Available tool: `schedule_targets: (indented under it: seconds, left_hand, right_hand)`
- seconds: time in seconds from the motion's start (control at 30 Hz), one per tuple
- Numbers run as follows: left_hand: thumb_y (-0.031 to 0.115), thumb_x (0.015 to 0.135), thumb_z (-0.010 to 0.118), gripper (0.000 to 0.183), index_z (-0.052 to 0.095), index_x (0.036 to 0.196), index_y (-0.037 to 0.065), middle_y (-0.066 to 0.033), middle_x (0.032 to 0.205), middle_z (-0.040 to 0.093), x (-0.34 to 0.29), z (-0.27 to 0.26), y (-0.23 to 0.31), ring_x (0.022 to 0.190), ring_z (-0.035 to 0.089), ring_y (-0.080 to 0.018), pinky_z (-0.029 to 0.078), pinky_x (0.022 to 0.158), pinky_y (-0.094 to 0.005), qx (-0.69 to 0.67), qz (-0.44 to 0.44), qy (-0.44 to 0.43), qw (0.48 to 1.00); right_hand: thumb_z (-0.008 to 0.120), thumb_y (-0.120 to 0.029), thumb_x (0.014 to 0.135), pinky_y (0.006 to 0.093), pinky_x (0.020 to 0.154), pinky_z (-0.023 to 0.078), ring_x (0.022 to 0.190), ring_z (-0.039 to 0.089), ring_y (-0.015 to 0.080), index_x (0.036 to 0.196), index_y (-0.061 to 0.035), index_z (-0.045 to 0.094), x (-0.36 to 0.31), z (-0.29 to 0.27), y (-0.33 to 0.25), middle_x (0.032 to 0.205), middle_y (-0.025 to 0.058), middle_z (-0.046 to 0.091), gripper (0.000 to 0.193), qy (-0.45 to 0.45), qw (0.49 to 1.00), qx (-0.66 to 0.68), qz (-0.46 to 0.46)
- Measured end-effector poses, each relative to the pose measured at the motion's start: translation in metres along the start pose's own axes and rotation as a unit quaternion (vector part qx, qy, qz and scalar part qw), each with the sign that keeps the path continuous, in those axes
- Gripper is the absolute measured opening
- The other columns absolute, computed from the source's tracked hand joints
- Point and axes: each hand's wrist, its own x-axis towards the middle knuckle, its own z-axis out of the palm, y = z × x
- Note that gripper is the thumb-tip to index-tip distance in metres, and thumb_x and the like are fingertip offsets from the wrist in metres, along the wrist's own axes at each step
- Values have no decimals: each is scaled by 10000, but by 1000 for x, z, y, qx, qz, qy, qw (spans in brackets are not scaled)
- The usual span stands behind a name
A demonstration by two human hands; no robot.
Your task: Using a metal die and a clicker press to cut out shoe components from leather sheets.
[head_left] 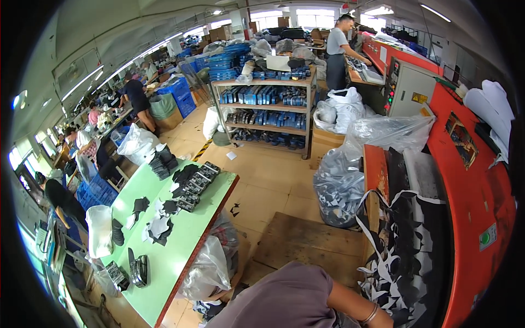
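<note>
My right forearm, with bracelets at the wrist, reaches down at the lower right; only part of my right hand (383,320) shows at the picture's edge, its fingers out of sight. Nearby lies a strip of black and white sheet scraps (391,273) along the red machine. Low beside the green table (158,257), a bit of my left hand (223,296) shows next to a clear plastic bag (208,268) and black and white cut pieces (205,309). Its fingers are hidden. Dark metal blocks (199,186), like cutting dies, and loose black and grey cut pieces (158,225) lie on the table.
The red machine (470,218) lines the right side, with a large bag of scraps (340,188) beside it. A wooden board (301,246) lies on the floor. Ahead stands a shelf rack (262,131) of blue pieces. A person (340,52) works at the back right; others sit left.
</note>
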Motion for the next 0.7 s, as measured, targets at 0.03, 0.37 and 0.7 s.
schedule_targets:
  seconds: [0.03,0.37,0.7]
  left_hand:
    - [402,813,628,319,720,909,112,-106,836,692,-3,-1,7,775,659,-278,512,675,-410,-55,25,44,997]
    - [181,750,677,240,662,881,-20,-123,866,672,38,-10,-33,791,620,-165,503,681,-321,-416,-3,239,878]
    - [222,882,666,720,256,1453,64,-98,1295,484,58,-24,-59,1082,535,-169,448,893,-277,-552,-81,-115,822]
  right_hand:
    - [560,-601,845,465,736,519,814,654,413,923,105,619,-7,9,0,910,252,667,712,-9,998,-60,17]
    - [554,-233,952,374,1014,390,1171,500,270,1317,44,406,-8,55,24,1304,222,486,482,64,959,276,-28]
    - [651,-190,831,339,857,426,945,533,179,1024,-79,544,-117,54,-95,1039,74,572,247,42,474,873,106]
